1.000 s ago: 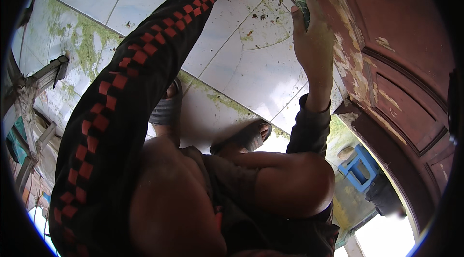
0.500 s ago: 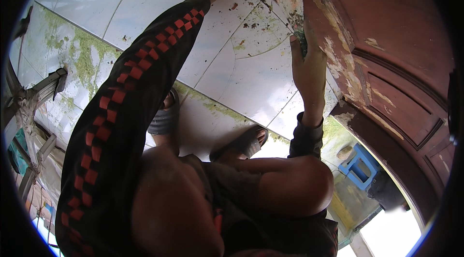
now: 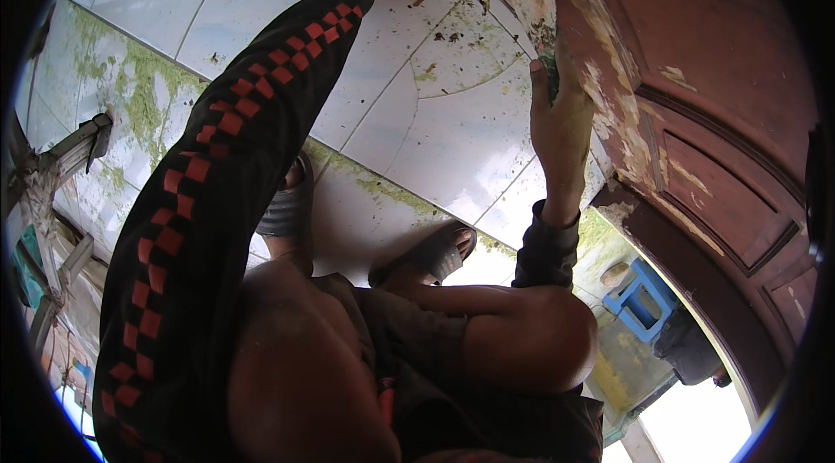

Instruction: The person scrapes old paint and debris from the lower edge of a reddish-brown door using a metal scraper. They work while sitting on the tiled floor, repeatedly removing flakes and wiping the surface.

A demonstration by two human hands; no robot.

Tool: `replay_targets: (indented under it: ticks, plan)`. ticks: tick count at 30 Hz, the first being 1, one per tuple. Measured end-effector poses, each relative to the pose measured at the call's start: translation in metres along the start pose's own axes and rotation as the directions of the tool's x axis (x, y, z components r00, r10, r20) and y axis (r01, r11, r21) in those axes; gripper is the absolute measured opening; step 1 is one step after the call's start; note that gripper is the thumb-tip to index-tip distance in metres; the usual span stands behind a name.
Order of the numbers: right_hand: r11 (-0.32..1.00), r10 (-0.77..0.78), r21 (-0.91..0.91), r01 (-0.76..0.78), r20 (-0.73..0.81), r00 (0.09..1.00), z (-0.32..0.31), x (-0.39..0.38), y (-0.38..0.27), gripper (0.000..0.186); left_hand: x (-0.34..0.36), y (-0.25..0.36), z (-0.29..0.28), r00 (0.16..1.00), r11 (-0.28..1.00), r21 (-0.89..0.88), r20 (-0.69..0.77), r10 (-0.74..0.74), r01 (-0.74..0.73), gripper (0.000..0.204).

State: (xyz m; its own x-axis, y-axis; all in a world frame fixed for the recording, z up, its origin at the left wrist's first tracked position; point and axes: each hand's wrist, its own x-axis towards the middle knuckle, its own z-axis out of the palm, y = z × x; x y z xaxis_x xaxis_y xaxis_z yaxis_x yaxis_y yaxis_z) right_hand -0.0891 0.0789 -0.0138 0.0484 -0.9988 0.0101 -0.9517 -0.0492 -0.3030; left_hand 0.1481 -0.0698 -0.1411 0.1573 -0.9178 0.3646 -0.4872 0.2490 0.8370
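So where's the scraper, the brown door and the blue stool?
Scraper [image 3: 537, 12]: head view, on its blade.
Brown door [image 3: 718, 71]: head view, on its large flat panel.
Blue stool [image 3: 657, 290]: head view, on its plastic frame.

Scraper [image 3: 535, 6]: flared blade, pale with reddish smears, pointing forward; dark, mottled handle within the right fingers [image 3: 569, 84]. Door [image 3: 696, 80]: reddish-brown, panelled, to the right, flaked to pale patches along the edge beside the scraper. From where I stand, blade contact is uncertain.
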Motion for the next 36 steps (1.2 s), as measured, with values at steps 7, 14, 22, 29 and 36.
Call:
replay_targets:
  ticks: [7,14,22,29,36]
  plan:
    - [0.995,0.067,0.072,-0.071,0.059,0.996,0.004,0.004,-0.021,0.048,-0.003,0.0,0.008,0.998,0.999,-0.011,-0.048,0.047,-0.047,0.086]
    - [0.997,0.067,0.037,-0.069,0.052,0.996,0.005,0.001,-0.016,0.05,0.0,-0.001,0.002,1.0,1.0,0.016,-0.014,0.015,-0.015,0.087]
    - [0.997,-0.026,0.077,0.027,-0.013,1.0,0.003,0.002,-0.016,0.05,-0.001,-0.005,-0.001,1.0,1.0,0.0,-0.012,0.029,-0.029,0.087]
    - [0.998,0.004,0.067,-0.006,0.026,1.0,0.0,-0.001,-0.018,0.051,0.001,0.008,-0.006,0.996,0.997,0.038,-0.058,0.071,-0.069,0.086]
    - [0.989,0.04,0.139,-0.047,0.051,0.998,0.003,0.001,-0.023,0.05,0.0,0.0,0.002,0.998,0.998,0.053,-0.052,0.034,-0.032,0.086]
